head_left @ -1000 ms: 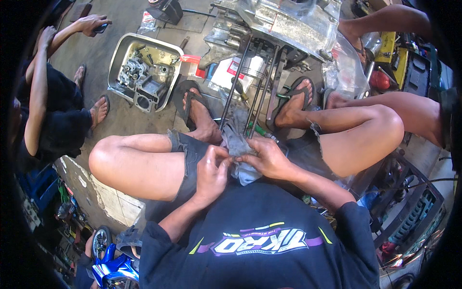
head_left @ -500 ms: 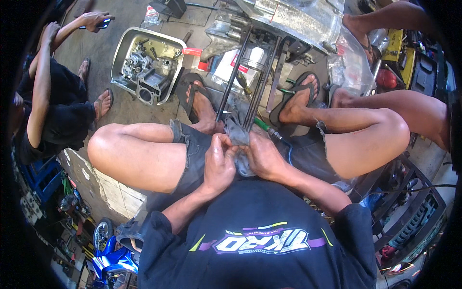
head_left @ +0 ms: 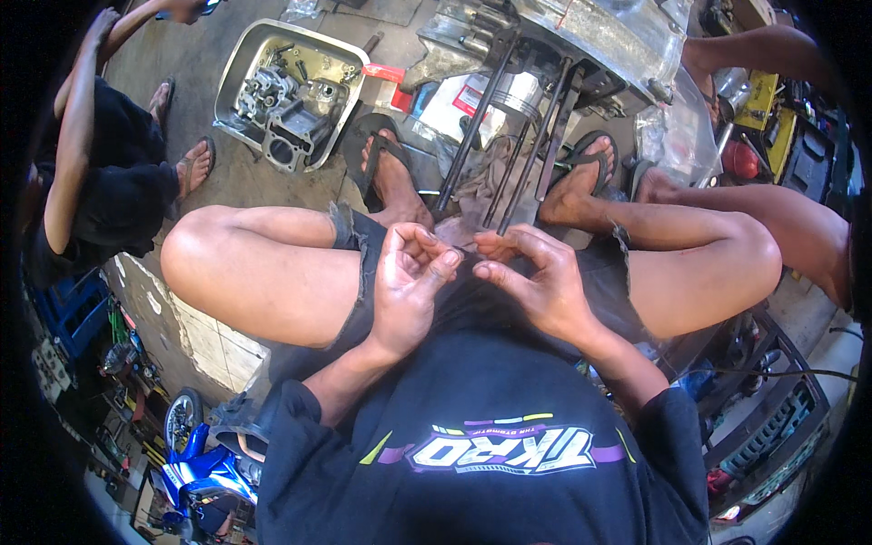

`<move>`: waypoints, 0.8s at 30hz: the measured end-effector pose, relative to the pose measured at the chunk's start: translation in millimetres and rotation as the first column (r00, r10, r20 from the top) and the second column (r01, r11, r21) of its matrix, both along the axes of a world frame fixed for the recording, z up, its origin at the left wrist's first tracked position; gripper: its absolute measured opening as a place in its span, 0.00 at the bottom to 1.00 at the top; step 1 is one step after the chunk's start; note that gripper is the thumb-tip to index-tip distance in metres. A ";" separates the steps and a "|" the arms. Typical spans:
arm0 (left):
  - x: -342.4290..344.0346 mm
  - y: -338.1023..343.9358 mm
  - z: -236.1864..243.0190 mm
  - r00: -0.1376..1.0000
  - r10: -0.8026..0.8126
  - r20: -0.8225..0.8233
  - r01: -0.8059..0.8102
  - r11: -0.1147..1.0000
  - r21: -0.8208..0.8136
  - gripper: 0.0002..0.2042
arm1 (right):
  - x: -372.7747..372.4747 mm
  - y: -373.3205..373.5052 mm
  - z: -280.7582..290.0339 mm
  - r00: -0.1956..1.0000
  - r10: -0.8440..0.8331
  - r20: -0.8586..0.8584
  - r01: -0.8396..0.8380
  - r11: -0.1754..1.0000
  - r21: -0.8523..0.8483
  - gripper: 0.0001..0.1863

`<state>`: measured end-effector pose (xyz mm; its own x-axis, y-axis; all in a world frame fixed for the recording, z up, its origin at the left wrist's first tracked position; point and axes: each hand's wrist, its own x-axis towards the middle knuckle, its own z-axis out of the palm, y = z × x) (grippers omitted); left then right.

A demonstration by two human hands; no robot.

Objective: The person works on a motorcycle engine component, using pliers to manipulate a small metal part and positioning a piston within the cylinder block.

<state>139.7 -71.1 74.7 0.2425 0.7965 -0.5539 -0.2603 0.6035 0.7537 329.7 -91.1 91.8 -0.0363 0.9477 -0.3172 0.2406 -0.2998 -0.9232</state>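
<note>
Nearby, metal tray (head_left: 238, 62) holding engine parts (head_left: 283, 118), hands pinching.

Both forearms converge at the lap; left hand (head_left: 411, 282) and right hand (head_left: 531, 277) pinch fingertip to fingertip, fingers curled.

Up beyond the fingers, an engine block (head_left: 581, 36) sat on the floor with long dark studs (head_left: 536, 145) running down from it. Farther up and to the left lay a metal tray (head_left: 238, 73) with grey engine parts (head_left: 286, 113) inside. Way left, another person (head_left: 91, 182) in black squatted. Right of the engine, a clear plastic bag (head_left: 677, 136) stood.
</note>
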 end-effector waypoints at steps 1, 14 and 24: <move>2.4 -1.3 2.2 1.000 0.001 -0.001 -0.001 1.000 0.021 0.13 | -1.2 3.4 4.7 1.000 0.008 -0.027 -0.008 1.000 -0.013 0.13; -15.0 -5.1 9.8 0.174 -0.166 -0.971 0.972 0.190 0.141 0.19 | 4.5 -8.1 2.4 0.809 -0.381 -0.447 0.127 0.856 -0.501 0.12; 10.7 -0.5 19.5 0.727 -0.310 -0.612 0.603 0.716 0.353 0.09 | 5.6 -11.5 4.9 0.916 -0.292 -0.277 0.200 0.928 -0.315 0.08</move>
<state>150.4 -71.6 94.2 0.4742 0.8414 -0.2591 0.4221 0.0410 0.9056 335.2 -102.6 96.8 0.0460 0.8161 -0.5761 -0.1618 -0.5630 -0.8104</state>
